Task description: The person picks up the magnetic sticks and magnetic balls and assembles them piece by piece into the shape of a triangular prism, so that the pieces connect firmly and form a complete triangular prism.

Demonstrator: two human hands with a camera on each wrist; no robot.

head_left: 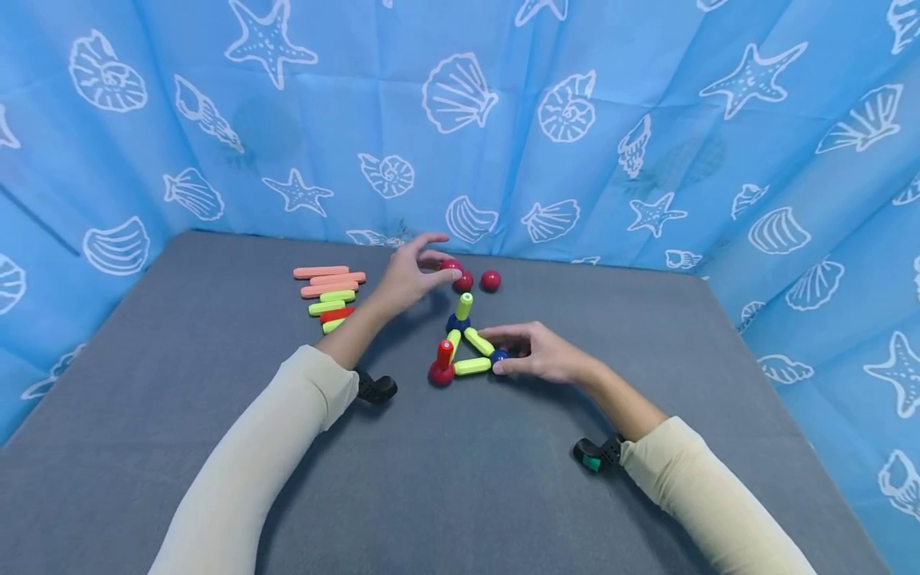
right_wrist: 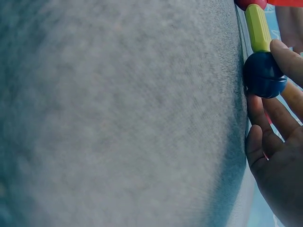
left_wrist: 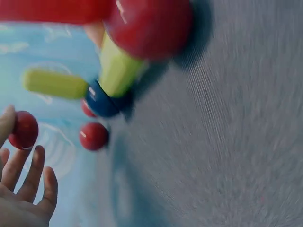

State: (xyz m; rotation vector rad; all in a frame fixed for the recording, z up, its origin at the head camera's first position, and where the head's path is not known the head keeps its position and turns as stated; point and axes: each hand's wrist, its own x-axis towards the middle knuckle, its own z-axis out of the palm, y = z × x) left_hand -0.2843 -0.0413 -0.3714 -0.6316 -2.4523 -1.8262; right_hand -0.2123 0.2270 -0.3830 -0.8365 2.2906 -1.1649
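My left hand (head_left: pixel 411 275) pinches a red ball (left_wrist: pixel 23 130) between thumb and fingers, raised off the table. Two more red balls lie beside it, one (head_left: pixel 463 281) by the thumb and one (head_left: pixel 491 280) farther right. With its thumb and fingers, my right hand (head_left: pixel 542 352) grips a blue ball (right_wrist: pixel 264 74) at the right corner of a flat triangle of yellow-green rods (head_left: pixel 472 366). Another blue ball (head_left: pixel 458 324) at the far corner bears an upright yellow-green rod (head_left: pixel 465 304). On the near-left corner's red ball (head_left: pixel 442 374) stands a red rod (head_left: pixel 445 352).
Left of the left forearm, several salmon rods (head_left: pixel 329 285), yellow-green rods (head_left: pixel 327 307) and a red rod (head_left: pixel 338 314) lie in a column, partly covered by the arm. A blue shell-patterned curtain (head_left: pixel 503 120) hangs behind the grey table (head_left: pixel 474 479).
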